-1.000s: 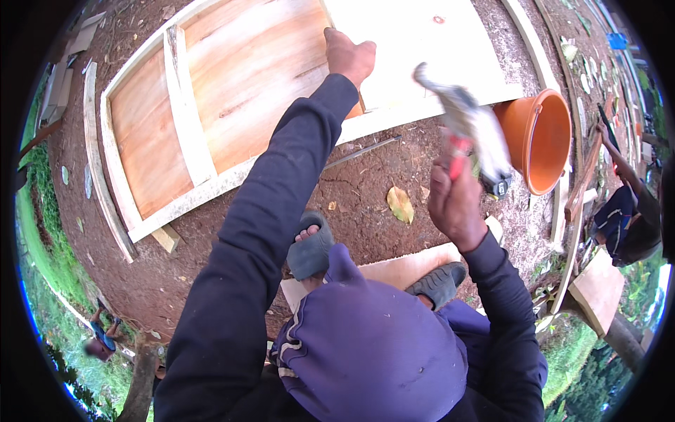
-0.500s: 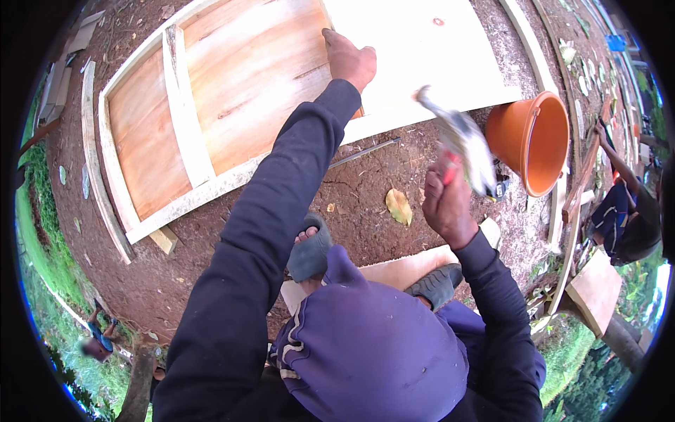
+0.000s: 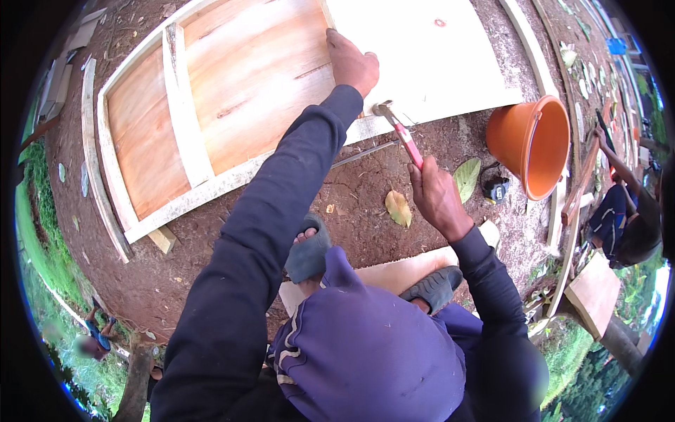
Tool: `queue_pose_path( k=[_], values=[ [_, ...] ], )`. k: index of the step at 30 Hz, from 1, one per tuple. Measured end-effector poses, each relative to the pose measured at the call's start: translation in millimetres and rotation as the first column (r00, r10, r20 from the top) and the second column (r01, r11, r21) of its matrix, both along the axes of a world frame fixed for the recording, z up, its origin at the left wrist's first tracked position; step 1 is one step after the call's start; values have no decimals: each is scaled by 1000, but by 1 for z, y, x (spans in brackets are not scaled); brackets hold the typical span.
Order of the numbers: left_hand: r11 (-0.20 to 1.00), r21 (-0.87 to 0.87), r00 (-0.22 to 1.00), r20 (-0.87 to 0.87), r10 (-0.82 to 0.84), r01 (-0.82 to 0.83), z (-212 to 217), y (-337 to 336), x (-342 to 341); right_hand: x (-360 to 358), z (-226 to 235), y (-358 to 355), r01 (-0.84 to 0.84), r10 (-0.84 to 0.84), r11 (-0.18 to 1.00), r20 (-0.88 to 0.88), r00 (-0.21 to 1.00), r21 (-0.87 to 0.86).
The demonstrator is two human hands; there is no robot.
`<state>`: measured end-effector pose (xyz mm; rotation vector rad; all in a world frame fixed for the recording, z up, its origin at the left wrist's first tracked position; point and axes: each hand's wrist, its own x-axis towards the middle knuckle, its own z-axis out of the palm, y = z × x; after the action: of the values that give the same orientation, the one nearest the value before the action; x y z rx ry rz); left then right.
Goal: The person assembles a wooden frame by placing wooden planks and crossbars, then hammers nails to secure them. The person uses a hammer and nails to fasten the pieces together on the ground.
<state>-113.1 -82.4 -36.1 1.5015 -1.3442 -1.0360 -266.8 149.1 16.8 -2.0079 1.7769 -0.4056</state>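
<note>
My right hand (image 3: 441,195) is closed around the red handle of a claw hammer (image 3: 406,141). The hammer's metal head rests at, or just above, the near edge of a pale plywood sheet (image 3: 436,56). That sheet lies over the right part of a wooden frame (image 3: 190,190) with thin brown panels set in it. My left hand (image 3: 354,65) presses on the sheet's left edge, thumb toward the right and fingers curled over the edge; whether anything is under the fingers is hidden.
An orange bucket (image 3: 517,144) lies tipped beside the sheet's right corner. A tape measure (image 3: 496,188) sits on the soil near it. A thin metal rod (image 3: 365,153) lies below the frame. Long timber strips flank both sides. A co-worker (image 3: 622,218) is at far right.
The hammer has come down from a blurred, raised position at the right to the sheet's near edge. My left hand has hardly shifted.
</note>
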Motion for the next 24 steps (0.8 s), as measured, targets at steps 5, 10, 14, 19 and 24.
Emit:
queue_pose_path(
  k=[5, 10, 14, 19, 24],
  values=[
    [1000, -6, 999, -27, 23, -23, -6, -1, 6, 19, 27, -7, 33, -5, 979, 134, 991, -203],
    [1000, -13, 999, -43, 9, -9, -4, -4, 0, 2, -7, -1, 24, -24, 999, 19, 1000, -21],
    [999, 18, 998, -54, 30, -29, -5, 7, 6, 10, 19, -14, 177, -175, 984, 238, 955, 13],
    [997, -78, 995, -100, 6, -14, -1, 14, 12, 38, 89, -51, 292, -347, 936, 664, 663, 198],
    [998, -12, 996, 57, -62, 63, 1, 54, 5, 26, 57, -48, 400, -501, 865, 471, 726, 303]
  ],
)
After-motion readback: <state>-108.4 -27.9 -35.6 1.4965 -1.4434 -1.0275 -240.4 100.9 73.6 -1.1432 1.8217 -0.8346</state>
